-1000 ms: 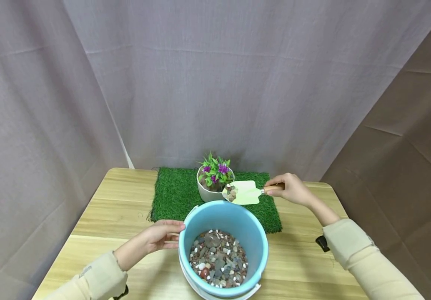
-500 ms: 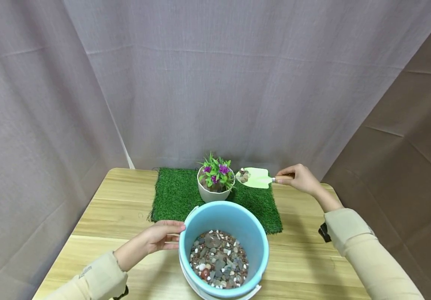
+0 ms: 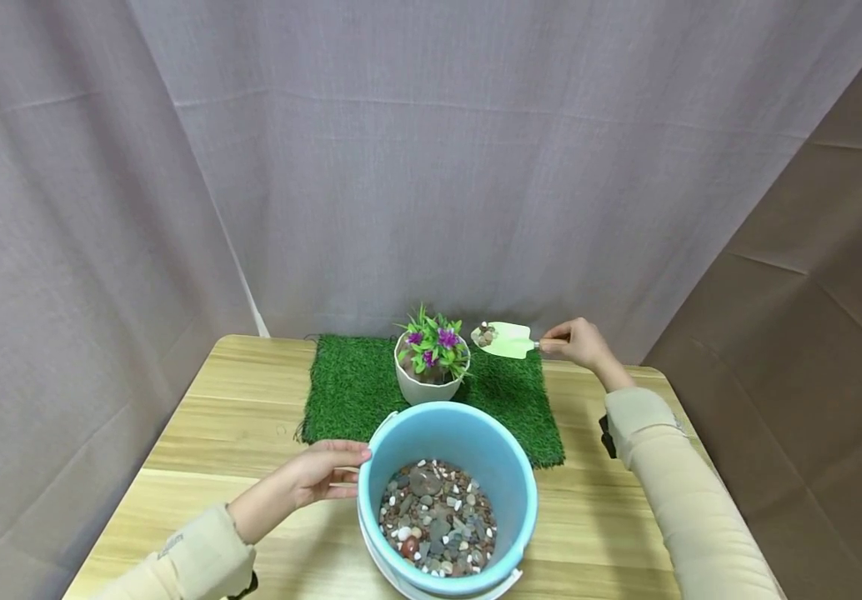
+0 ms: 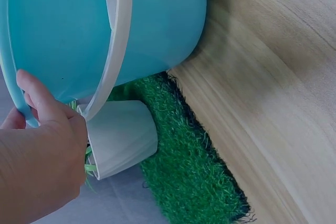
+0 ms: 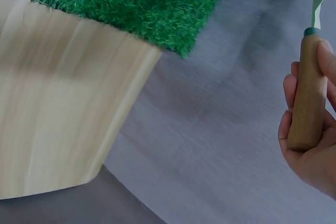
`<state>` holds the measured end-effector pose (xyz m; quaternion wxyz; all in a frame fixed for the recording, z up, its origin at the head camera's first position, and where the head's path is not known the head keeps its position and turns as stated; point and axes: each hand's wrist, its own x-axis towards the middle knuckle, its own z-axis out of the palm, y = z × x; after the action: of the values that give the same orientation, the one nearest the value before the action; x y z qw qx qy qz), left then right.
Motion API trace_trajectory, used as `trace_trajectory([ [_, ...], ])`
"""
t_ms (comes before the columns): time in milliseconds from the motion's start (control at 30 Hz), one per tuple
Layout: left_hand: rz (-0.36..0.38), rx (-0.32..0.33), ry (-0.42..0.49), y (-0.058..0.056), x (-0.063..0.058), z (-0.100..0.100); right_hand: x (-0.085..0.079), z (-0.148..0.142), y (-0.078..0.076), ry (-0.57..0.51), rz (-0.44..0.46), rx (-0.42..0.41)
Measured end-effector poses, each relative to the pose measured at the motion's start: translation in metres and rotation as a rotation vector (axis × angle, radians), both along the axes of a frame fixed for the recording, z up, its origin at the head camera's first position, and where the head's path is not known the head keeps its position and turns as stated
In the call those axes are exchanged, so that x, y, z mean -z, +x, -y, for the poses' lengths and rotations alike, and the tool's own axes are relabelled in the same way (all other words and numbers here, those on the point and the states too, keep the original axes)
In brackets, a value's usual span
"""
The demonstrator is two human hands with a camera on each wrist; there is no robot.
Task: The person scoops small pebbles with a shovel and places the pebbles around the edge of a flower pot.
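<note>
My right hand (image 3: 581, 342) grips the wooden handle (image 5: 308, 95) of a pale green trowel (image 3: 512, 340). Several small pebbles (image 3: 484, 334) lie at the tip of its blade, which is held level above the grass mat, right of the flower pot. My left hand (image 3: 321, 475) pinches the left rim of a light blue bucket (image 3: 523, 492); the left wrist view shows fingers on both sides of the rim (image 4: 6, 66). Inside the bucket is a layer of mixed stones (image 3: 438, 521). Just behind it stands a white pot (image 3: 423, 392) with purple flowers (image 3: 446, 337) and green leaves.
A green artificial grass mat (image 3: 348, 383) lies under the pot on the wooden table (image 3: 243, 400). The bucket's white handle (image 4: 118, 40) hangs down its side. Grey curtains (image 3: 431, 167) close off the back and left, and a brown sheet (image 3: 799, 350) hangs at the right.
The trowel, with its pebbles, has moved from the pot's front right edge to the right and then farther back. My left hand and the bucket stay in place.
</note>
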<state>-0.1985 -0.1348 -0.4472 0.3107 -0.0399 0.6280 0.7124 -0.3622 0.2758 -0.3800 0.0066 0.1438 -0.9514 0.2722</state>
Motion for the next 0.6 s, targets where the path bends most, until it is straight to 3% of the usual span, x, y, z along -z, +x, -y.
trace_trajectory([
  [233,0.003,-0.001,-0.001,0.001,0.002,0.001,0.018,0.014,-0.009,0.006,0.025,0.04],
  [600,0.002,0.006,0.005,-0.001,0.001,-0.001,0.023,0.05,-0.018,0.126,0.04,0.11],
])
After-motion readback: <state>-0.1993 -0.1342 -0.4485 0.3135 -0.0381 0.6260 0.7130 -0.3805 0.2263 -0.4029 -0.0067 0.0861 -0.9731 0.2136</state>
